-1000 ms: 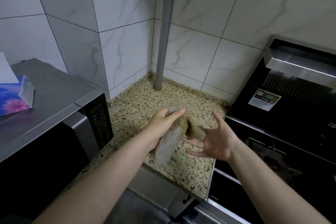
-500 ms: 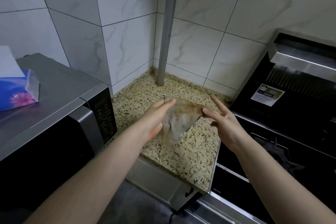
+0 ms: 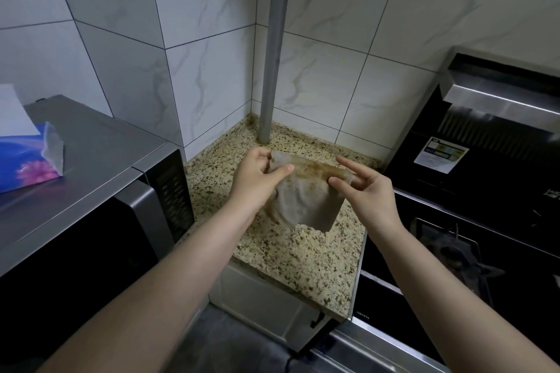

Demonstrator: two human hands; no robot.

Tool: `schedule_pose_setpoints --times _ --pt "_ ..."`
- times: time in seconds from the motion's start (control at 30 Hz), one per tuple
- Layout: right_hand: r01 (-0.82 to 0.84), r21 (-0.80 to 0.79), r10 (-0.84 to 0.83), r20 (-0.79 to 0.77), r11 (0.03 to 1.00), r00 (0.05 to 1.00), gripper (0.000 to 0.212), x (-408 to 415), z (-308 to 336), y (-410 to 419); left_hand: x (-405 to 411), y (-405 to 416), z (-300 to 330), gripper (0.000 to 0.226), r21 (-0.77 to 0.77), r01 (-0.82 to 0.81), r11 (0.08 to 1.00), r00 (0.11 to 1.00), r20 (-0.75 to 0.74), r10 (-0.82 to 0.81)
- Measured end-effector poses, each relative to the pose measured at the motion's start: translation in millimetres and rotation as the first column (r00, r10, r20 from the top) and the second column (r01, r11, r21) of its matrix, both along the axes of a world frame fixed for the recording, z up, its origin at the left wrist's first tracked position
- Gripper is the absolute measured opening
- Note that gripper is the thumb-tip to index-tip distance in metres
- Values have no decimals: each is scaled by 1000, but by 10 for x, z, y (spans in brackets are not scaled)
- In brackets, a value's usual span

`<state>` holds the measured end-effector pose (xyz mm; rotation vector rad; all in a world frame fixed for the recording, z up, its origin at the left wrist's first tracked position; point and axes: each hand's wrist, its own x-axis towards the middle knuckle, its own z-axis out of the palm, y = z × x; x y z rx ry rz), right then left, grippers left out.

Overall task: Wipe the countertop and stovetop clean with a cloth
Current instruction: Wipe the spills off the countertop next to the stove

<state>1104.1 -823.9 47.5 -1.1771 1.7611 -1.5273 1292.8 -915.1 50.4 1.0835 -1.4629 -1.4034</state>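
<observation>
Fingers: left hand [image 3: 257, 180] curled, thumb pressed over the upper left corner of the cloth [image 3: 306, 197]; right hand [image 3: 368, 191] pinching the upper right corner between thumb and a finger, its forefinger held straight and apart.

Cloth: greyish, brown-stained along the top edge, held stretched between both hands in the air above the countertop [image 3: 291, 248]; lower part hangs loose, not touching the surface.

Countertop: speckled stone, set in a tiled corner.

Stovetop [image 3: 454, 251]: black, directly right of the countertop, with a burner grate visible.

Pipe [image 3: 271, 70]: grey, upright, standing in the back corner of the countertop.

Microwave [image 3: 91, 185]: left of the countertop.

Tissue pack [image 3: 27, 160]: blue with a pink flower, on the microwave's top.
</observation>
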Motion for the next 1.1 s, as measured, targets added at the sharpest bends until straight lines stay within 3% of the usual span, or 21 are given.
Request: schedule_pose_setpoints --times 0.13,0.23,0.37,0.57,0.67,0.73,0.83,0.9,1.03,1.1 --pt "120 -58 -133 -374 991 918 26 -17 50 -7 6 -29 -24 48 -110 -42 993 997 53 48" --pt "141 -93 -169 -514 986 841 14 -45 72 -5 7 -35 1 36 -241 21 970 984 174 22" --pt "142 -72 -159 -488 987 858 9 -81 82 3 -16 -21 41 31 -347 31 937 951 298 79" --pt "146 -102 -173 -354 984 919 20 -47 157 32 -37 -24 77 30 -401 -29 916 947 282 154" --pt "169 -139 -208 -359 976 910 18 -48 172 17 -39 -23 110 28 -392 -56 918 951 259 168" --pt "177 -167 -233 -423 970 876 14 -66 175 13 -43 -9 130 25 -404 -52 913 952 257 168" --pt "183 -231 -289 -605 956 742 9 -91 175 5 -74 -3 151 15 -461 -15 887 947 279 161" --pt "189 -232 -296 -637 954 712 10 -107 189 -17 -99 -35 172 12 -485 8 875 940 303 160" --pt "78 -175 -161 -531 981 832 7 -138 245 -24 -162 -51 247 13 -389 123 913 954 298 -1" --pt "82 -171 -159 -508 982 846 9 -146 250 -13 -186 -33 244 14 -409 147 900 956 292 -24"
